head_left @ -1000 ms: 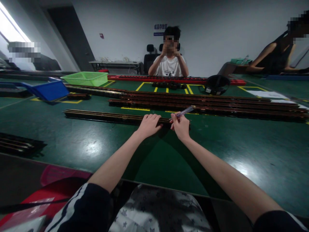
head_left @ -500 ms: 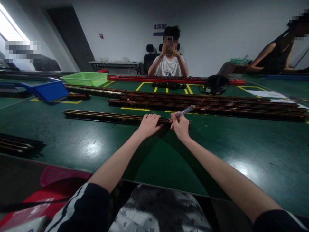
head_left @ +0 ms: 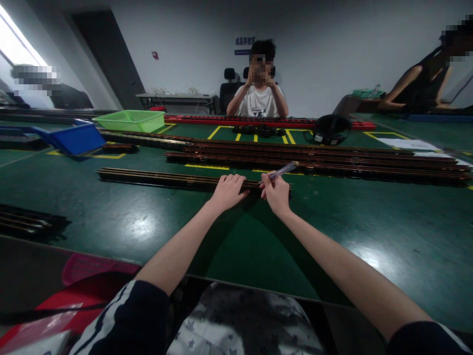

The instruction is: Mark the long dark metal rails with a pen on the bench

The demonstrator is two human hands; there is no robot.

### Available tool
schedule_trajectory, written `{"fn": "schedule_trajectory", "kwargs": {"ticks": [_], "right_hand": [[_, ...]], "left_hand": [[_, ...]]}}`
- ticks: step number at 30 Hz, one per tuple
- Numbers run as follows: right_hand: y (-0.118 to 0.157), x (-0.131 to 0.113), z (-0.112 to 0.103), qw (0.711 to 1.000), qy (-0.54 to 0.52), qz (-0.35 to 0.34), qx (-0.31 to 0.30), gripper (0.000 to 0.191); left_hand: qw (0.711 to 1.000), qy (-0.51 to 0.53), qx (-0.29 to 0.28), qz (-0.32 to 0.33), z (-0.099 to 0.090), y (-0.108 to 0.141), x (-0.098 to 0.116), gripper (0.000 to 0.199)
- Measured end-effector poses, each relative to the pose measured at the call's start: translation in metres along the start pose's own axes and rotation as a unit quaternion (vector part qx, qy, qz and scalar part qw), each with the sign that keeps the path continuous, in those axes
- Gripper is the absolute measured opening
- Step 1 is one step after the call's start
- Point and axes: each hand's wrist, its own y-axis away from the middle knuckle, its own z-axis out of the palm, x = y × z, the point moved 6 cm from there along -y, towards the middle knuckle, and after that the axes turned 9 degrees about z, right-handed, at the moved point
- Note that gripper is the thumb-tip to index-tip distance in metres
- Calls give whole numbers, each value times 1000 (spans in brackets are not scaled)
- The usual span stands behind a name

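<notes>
A narrow bundle of long dark strips (head_left: 166,178) with thin golden edges lies across the green table in front of me. My left hand (head_left: 228,191) grips the bundle near its right part, fingers over the top and thumb along the near side. Just to the right, my right hand (head_left: 275,191) is closed around a pen (head_left: 284,170) with a clear barrel and a tan end. The pen slants down to the left, its tip close to the strips' right end. Whether the tip touches them is too small to tell.
Behind the bundle lies a larger stack of long strips (head_left: 314,159). A blue tray (head_left: 74,138), a green basket (head_left: 131,121) and a black round container (head_left: 331,130) stand further back. More strips (head_left: 29,221) lie at the left edge. A person (head_left: 258,98) sits opposite; others are at the sides.
</notes>
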Motion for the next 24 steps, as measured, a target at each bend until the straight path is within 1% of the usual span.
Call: {"fn": "schedule_trajectory", "kwargs": {"ticks": [24], "right_hand": [[0,-1,0,1000,-6,-2,10,45]], "left_hand": [[1000,-6,3,1,0,0,1,40]]}}
